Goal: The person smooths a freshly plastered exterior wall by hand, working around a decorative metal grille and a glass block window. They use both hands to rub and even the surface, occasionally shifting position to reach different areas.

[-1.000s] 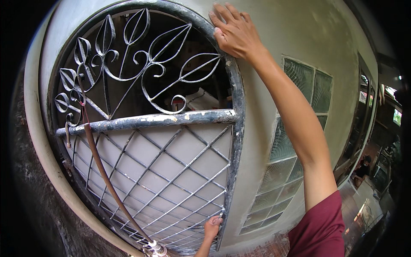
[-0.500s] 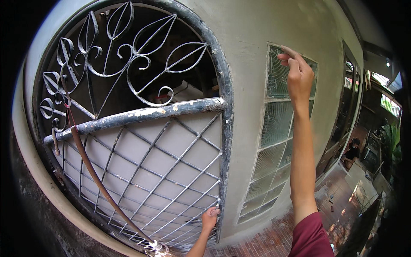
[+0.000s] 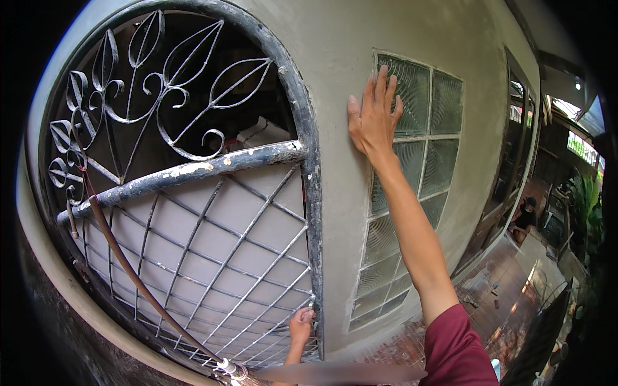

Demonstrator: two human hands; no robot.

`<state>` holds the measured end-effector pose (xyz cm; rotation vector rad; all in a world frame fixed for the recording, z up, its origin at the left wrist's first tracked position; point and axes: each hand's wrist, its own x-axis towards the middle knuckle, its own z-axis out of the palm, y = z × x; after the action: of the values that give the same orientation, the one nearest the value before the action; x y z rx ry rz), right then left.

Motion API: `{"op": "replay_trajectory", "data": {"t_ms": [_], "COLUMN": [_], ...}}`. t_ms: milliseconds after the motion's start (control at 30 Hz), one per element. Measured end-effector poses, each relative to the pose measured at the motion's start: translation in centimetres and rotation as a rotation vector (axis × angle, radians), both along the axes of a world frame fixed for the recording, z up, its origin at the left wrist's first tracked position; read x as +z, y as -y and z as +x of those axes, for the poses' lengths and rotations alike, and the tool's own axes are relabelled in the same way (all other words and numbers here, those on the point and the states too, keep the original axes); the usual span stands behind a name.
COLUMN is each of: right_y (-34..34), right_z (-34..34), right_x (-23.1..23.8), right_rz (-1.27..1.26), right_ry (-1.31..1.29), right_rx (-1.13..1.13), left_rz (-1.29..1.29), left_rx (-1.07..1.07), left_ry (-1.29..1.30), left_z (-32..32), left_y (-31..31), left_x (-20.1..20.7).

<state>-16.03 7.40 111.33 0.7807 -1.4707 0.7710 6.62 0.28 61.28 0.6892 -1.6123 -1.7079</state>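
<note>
My right hand (image 3: 376, 112) is raised with fingers spread, at the upper left edge of a glass-block window (image 3: 444, 103). It overlaps the plaster wall (image 3: 341, 161) and the textured glass; whether the palm touches is hard to tell. It holds nothing. Lower down, my left hand (image 3: 300, 327) is closed at the right edge of the arched metal gate (image 3: 244, 235), where the lattice meets the dark frame. What its fingers grip is too small to make out. The gate has leaf-shaped scrollwork above and peeling dark paint on its crossbar (image 3: 212, 166).
A broom (image 3: 151, 283) hangs slantwise on the gate by a red cord, handle uppermost. A blurred brownish shape (image 3: 341, 373) lies across the bottom edge. At the far right, a person (image 3: 524, 222) sits low near plants (image 3: 584, 199), beyond a brick floor (image 3: 476, 321).
My right hand has swung left and slightly down, its fingers now spread toward the window's left edge. The view has shifted right. My left hand stays at the gate's edge.
</note>
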Motion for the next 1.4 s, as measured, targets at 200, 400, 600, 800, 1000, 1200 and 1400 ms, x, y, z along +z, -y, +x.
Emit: {"op": "replay_trajectory", "data": {"t_ms": [200,400,600,800,1000,1200,1400], "right_y": [1.0,1.5,2.9,3.0,2.1,0.1,0.2], "right_z": [-0.1,0.1,0.7,2.8,3.7,2.0,1.6], "right_x": [1.0,1.8,2.8,2.9,3.1,3.1,2.2], "right_rz": [-0.036,-0.056,-0.065,-0.036,0.062,0.026,0.059], "right_ry": [-0.092,-0.195,-0.290,-0.246,-0.211,-0.130,0.009], "right_rx": [0.032,0.007,0.004,-0.023,0.087,0.261,0.130], "left_rz": [-0.090,-0.040,-0.009,-0.033,-0.044,0.007,-0.034], "left_rx": [0.081,0.117,0.132,0.143,0.119,0.071,0.064], "left_ry": [0.052,0.005,0.003,0.040,0.028,0.018,0.051], "left_z": [-0.1,-0.2,0.0,0.0,-0.2,-0.1,0.0], "left_y": [-0.3,-0.9,-1.5,-1.5,-1.1,-0.6,-0.5], "left_x": [-0.4,-0.4,0.8,1.1,0.6,0.7,0.9]}}
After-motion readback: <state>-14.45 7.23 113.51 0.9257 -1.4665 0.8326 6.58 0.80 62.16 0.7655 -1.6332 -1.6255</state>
